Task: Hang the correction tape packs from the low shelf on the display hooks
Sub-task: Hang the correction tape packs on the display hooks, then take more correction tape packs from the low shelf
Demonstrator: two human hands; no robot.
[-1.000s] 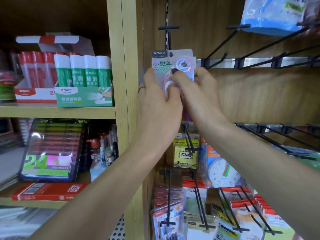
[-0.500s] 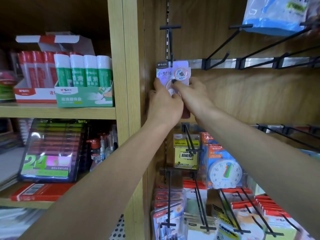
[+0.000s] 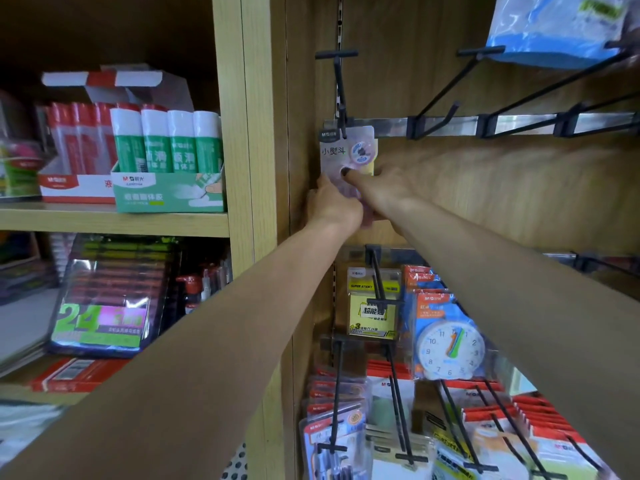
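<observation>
The correction tape pack (image 3: pixel 347 152) hangs high up on a black display hook (image 3: pixel 340 95), close to the wooden back wall (image 3: pixel 485 188). The hook goes through the top of the pack. The pack is pale purple with a round picture on it and some writing.

Both hands are on the bottom part of the pack. The left hand (image 3: pixel 334 202) has its fingers curled round the pack's lower left edge. The right hand (image 3: pixel 384 183) pinches the pack from the right side, with one dark-nailed fingertip pressed on the front. Both arms reach far up and forward.

A shiny metal rail (image 3: pixel 450 124) runs across the wall beside the pack. More black hooks stick out from it. A blue and white bag (image 3: pixel 554 26) hangs near the top right corner.

Below the hands, other hooks hold more things. There is a yellow sticky note pack (image 3: pixel 372 313), a toy clock pack (image 3: pixel 448 348) just beside it, and red packs (image 3: pixel 540 420) lower down.

A wooden post (image 3: pixel 249 168) stands to the left of the hooks. Past it are wooden shelves (image 3: pixel 114 221). On the upper shelf sits a green box (image 3: pixel 169 192) full of green and white glue sticks (image 3: pixel 166 140), standing up in a row. Beside it is a red and white box (image 3: pixel 76 185) with red glue sticks in it. On the shelf below leans a pack with a big green "24" (image 3: pixel 104 299) on it, and a flat red box (image 3: pixel 76 374) lies in front.
</observation>
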